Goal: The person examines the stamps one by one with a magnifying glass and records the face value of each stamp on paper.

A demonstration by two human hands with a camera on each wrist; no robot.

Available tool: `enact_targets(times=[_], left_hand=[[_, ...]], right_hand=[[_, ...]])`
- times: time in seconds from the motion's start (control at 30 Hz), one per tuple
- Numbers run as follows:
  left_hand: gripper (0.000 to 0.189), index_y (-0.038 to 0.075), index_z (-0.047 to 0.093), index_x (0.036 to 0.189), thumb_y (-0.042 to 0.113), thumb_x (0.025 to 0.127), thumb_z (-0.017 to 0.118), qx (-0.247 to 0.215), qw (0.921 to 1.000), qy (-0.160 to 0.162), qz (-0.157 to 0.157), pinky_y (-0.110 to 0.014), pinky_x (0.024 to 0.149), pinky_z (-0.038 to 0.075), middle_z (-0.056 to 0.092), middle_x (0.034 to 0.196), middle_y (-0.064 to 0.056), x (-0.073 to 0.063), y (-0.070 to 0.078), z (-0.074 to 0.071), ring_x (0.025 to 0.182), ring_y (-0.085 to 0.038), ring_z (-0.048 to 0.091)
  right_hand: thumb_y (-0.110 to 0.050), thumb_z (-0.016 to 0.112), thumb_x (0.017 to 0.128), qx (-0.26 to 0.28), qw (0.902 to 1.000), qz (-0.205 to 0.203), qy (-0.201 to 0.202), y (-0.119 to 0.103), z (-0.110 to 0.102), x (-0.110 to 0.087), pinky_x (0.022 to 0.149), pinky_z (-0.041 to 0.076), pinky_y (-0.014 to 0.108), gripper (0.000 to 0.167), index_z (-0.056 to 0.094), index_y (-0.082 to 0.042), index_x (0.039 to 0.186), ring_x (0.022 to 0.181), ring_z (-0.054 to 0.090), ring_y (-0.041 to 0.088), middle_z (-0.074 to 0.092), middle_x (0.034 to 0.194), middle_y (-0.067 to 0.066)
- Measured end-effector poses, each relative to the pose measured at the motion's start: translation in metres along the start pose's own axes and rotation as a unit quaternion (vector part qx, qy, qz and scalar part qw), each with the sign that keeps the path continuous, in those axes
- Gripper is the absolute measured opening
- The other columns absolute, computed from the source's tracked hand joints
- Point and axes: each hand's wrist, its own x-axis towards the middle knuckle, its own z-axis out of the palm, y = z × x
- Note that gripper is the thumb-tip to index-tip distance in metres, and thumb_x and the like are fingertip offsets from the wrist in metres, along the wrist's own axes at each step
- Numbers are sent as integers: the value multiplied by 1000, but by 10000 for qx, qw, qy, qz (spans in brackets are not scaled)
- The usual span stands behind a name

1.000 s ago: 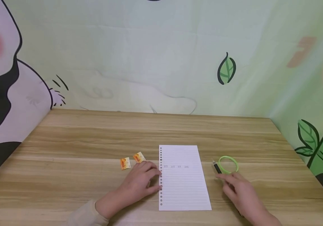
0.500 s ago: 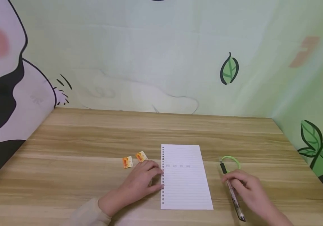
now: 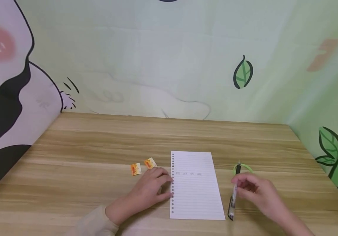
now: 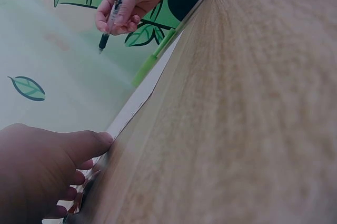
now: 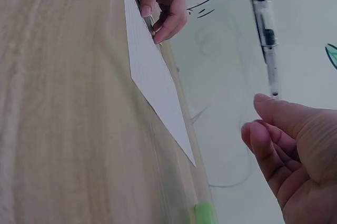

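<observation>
My right hand (image 3: 259, 193) pinches a clear-barrelled pen (image 3: 231, 206) with a black grip section, held above the table just right of a lined, hole-punched sheet of paper (image 3: 195, 200). In the right wrist view the pen (image 5: 266, 34) sticks up past the thumb; in the left wrist view its tip points down and away from the hand. Several small marks stand in a row on the sheet. My left hand (image 3: 148, 188) lies at the punched edge, its thumb and a fingertip touching the paper. Something small shows under those fingers, mostly hidden.
Two small orange-and-white packets (image 3: 136, 169) lie behind the left hand. A bright green ring (image 3: 247, 167) is on the table behind the right hand, partly hidden. The wooden table (image 3: 98, 144) ends at a wall covering with printed cartoon shapes.
My right hand has lifted the pen from the table beside the green ring and swung its rear end left, toward the paper. The left hand stays on the sheet's edge. The view shifts slightly.
</observation>
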Motion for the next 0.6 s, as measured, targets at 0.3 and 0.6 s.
enact_targets(times=[0.3, 0.6], left_hand=[[36, 17, 68, 105, 38, 78, 76, 43, 10000, -33, 36, -38, 96, 44, 62, 111, 0, 2, 1, 0, 108, -17, 55], [35, 17, 69, 104, 38, 78, 76, 64, 9999, 53, 89, -37, 96, 44, 62, 109, 1, 2, 0, 1, 107, -16, 55]], right_hand=[[12, 66, 80, -460, 9964, -227, 670, -14, -2, 11, 53, 47, 16, 26, 68, -6, 98, 64, 54, 0, 60, 75, -9], [-8, 47, 99, -765, 9948, 64, 672, -26, -5, 26, 45, 41, 21, 14, 61, -9, 103, 51, 46, 5, 51, 67, -8]])
